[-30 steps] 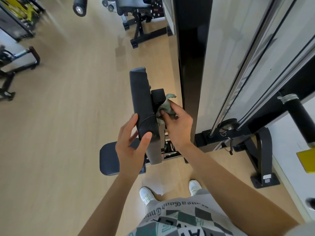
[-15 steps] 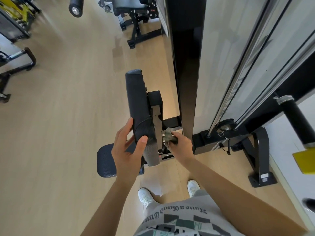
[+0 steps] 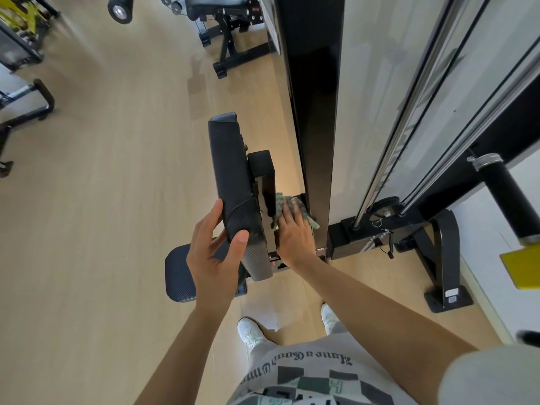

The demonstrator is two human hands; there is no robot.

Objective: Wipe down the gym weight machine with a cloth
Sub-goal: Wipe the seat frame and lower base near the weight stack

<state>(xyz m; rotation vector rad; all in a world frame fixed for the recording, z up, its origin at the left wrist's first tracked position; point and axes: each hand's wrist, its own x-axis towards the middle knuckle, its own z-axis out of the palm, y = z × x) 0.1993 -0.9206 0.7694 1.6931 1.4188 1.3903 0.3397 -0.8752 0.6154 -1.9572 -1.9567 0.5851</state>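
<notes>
A view from a person's head looks down at a gym weight machine [image 3: 309, 112] standing on a pale wooden floor [image 3: 102, 200]. The machine has a tall black upright with a white panel [image 3: 377, 83] to its right, and chrome guide rods [image 3: 409, 118] run down that panel to the base.

In front of the upright stands a black padded backrest [image 3: 233, 176], nearly vertical and seen from above. A small round black seat [image 3: 178, 273] sits below it, to the left.

The left hand [image 3: 216, 252] grips the lower end of the backrest, thumb on the near face and fingers wrapped round the far edge.

The right hand [image 3: 293, 232] reaches into the gap between the backrest and the upright. Its fingers lie fairly flat and spread, pressing a crumpled green cloth [image 3: 280, 201] against the black metal frame there. The cloth shows above and to the right of the fingers, touching the foot of the upright.

Two white shoes [image 3: 251, 331] stand on the floor beneath the arms. Another black bench [image 3: 222, 13] stands farther off at the top.
</notes>
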